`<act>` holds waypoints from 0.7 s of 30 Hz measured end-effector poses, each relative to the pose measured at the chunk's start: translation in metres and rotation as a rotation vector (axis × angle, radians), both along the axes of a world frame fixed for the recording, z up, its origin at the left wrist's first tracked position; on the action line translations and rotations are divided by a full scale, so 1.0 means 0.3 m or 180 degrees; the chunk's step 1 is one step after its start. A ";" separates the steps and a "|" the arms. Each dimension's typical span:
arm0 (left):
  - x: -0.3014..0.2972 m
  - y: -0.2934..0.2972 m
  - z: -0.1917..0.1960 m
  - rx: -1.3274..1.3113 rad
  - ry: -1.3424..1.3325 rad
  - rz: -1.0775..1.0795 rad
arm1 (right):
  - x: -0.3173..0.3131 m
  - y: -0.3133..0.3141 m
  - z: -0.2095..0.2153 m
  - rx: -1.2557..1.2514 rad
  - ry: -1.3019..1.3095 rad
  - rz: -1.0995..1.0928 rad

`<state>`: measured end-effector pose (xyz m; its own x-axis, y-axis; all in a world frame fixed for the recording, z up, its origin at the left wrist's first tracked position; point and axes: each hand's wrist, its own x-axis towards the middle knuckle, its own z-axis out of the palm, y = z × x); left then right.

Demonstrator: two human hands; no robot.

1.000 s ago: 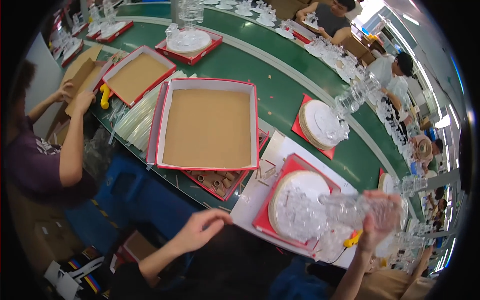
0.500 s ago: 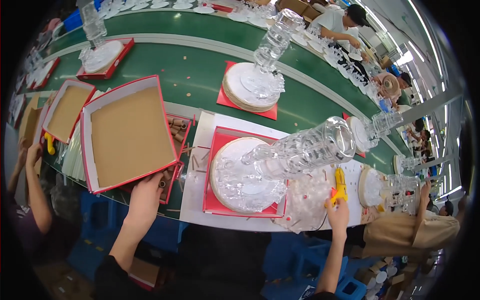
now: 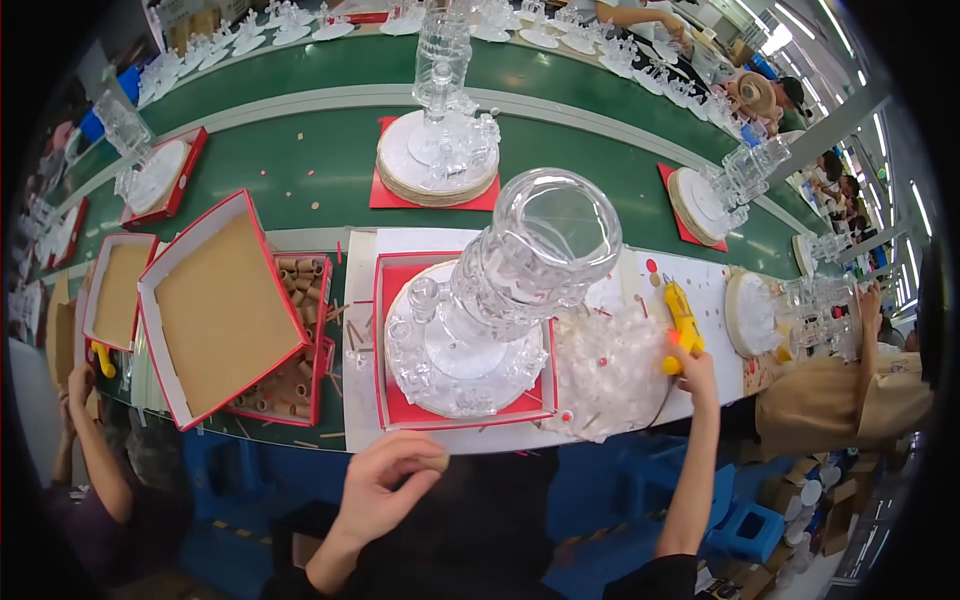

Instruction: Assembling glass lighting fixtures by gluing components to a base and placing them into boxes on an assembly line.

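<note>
Just off the near edge of a white board [image 3: 362, 410], the left hand [image 3: 385, 485] hangs with fingers curled, thumb and fingertips pinched on a small tan piece [image 3: 437, 463]. The right forearm reaches up and forward, the right hand [image 3: 696, 372] wrapped round a yellow glue gun [image 3: 684, 318] (nozzle pointing away) beside crumpled clear film [image 3: 612, 375]. Between the hands, a clear, glassy column [image 3: 505, 285] rises from a white disc inside a shallow red box [image 3: 525, 403].

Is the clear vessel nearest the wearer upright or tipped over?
Upright: the clear vessel rises from its round white base inside the red box, its rim facing up.
</note>
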<state>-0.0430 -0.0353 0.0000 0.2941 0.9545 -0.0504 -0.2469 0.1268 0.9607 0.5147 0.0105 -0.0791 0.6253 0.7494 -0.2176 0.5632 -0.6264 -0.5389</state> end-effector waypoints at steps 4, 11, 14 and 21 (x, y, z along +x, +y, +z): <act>0.004 0.017 0.008 -0.0170 -0.0422 -0.0097 | -0.081 -0.106 0.045 0.1452 0.2599 -0.0542; 0.063 0.078 -0.042 -0.0383 -0.0597 -0.0249 | -0.662 -0.277 0.338 0.2186 0.3061 0.0622; 0.089 0.075 -0.018 -0.0244 -0.0588 -0.0092 | -0.728 -0.319 0.347 0.1463 0.3937 0.1007; 0.103 0.082 0.009 -0.0209 -0.0502 -0.0085 | -0.858 -0.345 0.414 0.0923 0.4283 0.1051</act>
